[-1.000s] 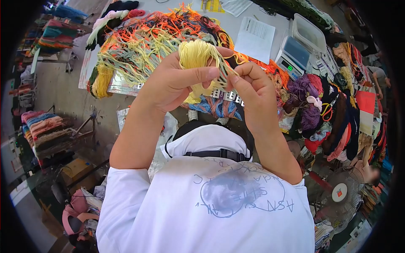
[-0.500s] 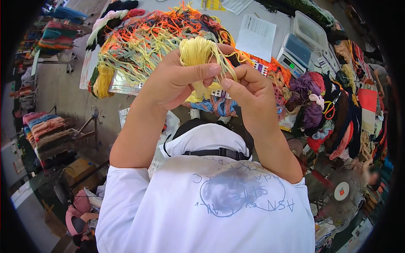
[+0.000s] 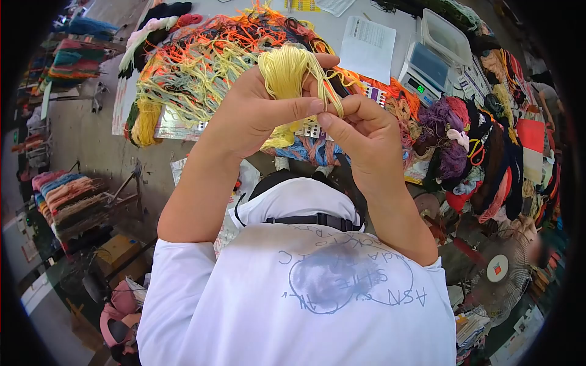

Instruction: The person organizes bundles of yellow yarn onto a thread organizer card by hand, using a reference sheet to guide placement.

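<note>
A bundle of pale yellow thread [image 3: 285, 74] hangs over the fingers of my left hand [image 3: 259, 113], whose thumb presses on the strands. My right hand [image 3: 361, 125] pinches several loose strands at the bundle's right side, its thumb and index finger close to my left thumb tip. Part of the bundle dangles below my left hand. Behind the hands lies a wide heap of orange, yellow and grey-green thread [image 3: 189, 85] on the table. Blue and pink thread [image 3: 305, 151] runs along the table's near edge.
Behind my right hand are a paper sheet [image 3: 367, 47], a digital scale [image 3: 422, 76] and a clear plastic tub [image 3: 445, 35]. Purple yarn [image 3: 448, 143] and orange-handled scissors [image 3: 477, 152] lie at the right. A fan [image 3: 497, 268] stands lower right; a person in pink [image 3: 119, 305] is lower left.
My left thumb has moved slightly right, closer to my right fingertips. The yellow strands between the hands are gathered closer together. The view has shifted slightly.
</note>
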Motion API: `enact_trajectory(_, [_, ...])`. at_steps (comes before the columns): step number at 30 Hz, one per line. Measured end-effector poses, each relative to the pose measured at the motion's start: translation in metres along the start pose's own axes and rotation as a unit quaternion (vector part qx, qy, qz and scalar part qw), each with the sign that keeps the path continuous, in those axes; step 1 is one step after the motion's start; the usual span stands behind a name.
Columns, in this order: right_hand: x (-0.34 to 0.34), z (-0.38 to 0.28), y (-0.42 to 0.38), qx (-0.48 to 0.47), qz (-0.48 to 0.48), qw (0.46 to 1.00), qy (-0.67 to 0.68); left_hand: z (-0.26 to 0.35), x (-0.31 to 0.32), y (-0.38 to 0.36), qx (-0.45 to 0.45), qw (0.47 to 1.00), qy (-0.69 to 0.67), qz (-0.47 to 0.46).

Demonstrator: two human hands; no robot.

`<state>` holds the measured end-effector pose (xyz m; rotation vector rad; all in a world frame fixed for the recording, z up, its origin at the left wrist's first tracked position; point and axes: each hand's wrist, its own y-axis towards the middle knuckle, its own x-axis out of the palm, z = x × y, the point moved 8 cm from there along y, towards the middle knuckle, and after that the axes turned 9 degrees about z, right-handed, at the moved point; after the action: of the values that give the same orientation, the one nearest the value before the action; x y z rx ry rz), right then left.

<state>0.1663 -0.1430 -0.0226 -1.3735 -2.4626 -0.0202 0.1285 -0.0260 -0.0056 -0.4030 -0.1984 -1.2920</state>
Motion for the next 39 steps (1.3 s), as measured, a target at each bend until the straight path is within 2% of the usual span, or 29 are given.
enact_trajectory(5, [-0.002,0.001,0.003,-0.001,0.007,0.999,0.047,-0.003,-0.002,0.004,-0.005,1.000,0.015,-0.005])
enact_trajectory(7, [-0.004,-0.001,0.005,-0.028,0.011,0.997,0.078,-0.005,-0.004,0.008,0.011,1.000,0.017,-0.011])
enact_trajectory(11, [-0.008,0.002,0.006,-0.016,0.028,0.995,0.090,-0.008,-0.001,0.013,0.012,0.999,0.031,-0.020])
enact_trajectory(13, [-0.010,0.006,0.007,-0.013,0.044,0.997,0.062,-0.007,0.005,0.016,0.015,0.998,0.029,-0.056])
enact_trajectory(20, [-0.019,0.014,0.007,-0.002,0.042,0.996,0.077,-0.010,0.005,0.022,0.020,0.997,0.057,-0.041])
enact_trajectory(22, [-0.023,0.019,0.006,0.046,0.052,0.990,0.123,-0.008,0.003,0.025,0.036,0.995,0.095,-0.026])
enact_trajectory(26, [-0.025,0.009,0.011,0.009,0.097,0.985,0.142,-0.008,0.006,0.033,0.028,0.993,0.102,-0.060])
enact_trajectory(28, [-0.030,0.017,0.014,0.041,0.070,0.985,0.152,-0.013,0.007,0.038,0.004,0.997,0.050,-0.062])
enact_trajectory(29, [-0.040,0.018,0.016,0.042,0.072,0.985,0.153,-0.018,0.006,0.039,-0.029,0.990,0.024,-0.135])
enact_trajectory(31, [-0.041,0.031,0.007,0.171,-0.124,0.956,0.203,-0.041,-0.017,0.027,-0.174,0.949,0.020,-0.262])
enact_trajectory(32, [-0.059,0.030,0.004,0.135,-0.163,0.969,0.125,-0.037,-0.023,0.026,-0.119,0.935,0.126,-0.308])
enact_trajectory(34, [-0.137,0.045,-0.005,0.164,-0.102,0.976,0.102,-0.049,-0.091,0.028,-0.218,0.954,0.155,-0.135])
enact_trajectory(35, [-0.189,0.058,-0.013,0.196,-0.024,0.968,0.153,-0.049,-0.129,0.030,-0.245,0.959,0.124,-0.077])
enact_trajectory(36, [-0.233,0.061,-0.022,0.176,0.050,0.969,0.166,-0.049,-0.172,0.032,-0.271,0.958,0.093,-0.018])
enact_trajectory(37, [-0.291,0.076,-0.039,0.196,0.124,0.948,0.219,-0.050,-0.217,0.031,-0.284,0.955,0.072,0.045])
enact_trajectory(38, [-0.342,0.085,-0.057,0.195,0.185,0.928,0.256,-0.042,-0.249,0.027,-0.298,0.942,0.006,0.153])
enact_trajectory(39, [-0.391,0.094,-0.079,0.192,0.246,0.904,0.291,-0.032,-0.279,0.026,-0.278,0.939,0.000,0.203])
